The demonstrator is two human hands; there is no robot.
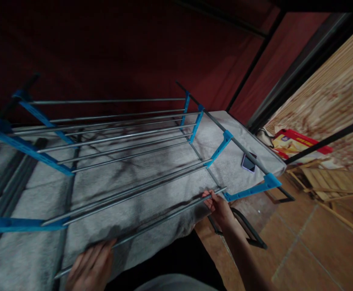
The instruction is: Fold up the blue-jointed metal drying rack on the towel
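Note:
A thin grey metal rod (161, 221) runs slantwise in front of me, above the grey bed cover. Near its left end my left hand (92, 264) is wrapped over it from above. My right hand (217, 205) pinches the rod close to its right end, beside a blue plastic bracket (252, 190). Beyond the rod lies a partly built rack: several metal rods (128, 134) span between blue brackets on dark side tubes. At the left, the nearest blue bracket (22, 224) has two rods in it. The held rod's right tip is close to the bracket; whether they touch I cannot tell.
A phone (249, 162) lies on the grey cover (161, 165) behind the right side tube. Loose dark tubes (11, 182) are at the left. Off the right edge stand a red package (300, 143), a wooden folding piece (330, 182) and black frame posts.

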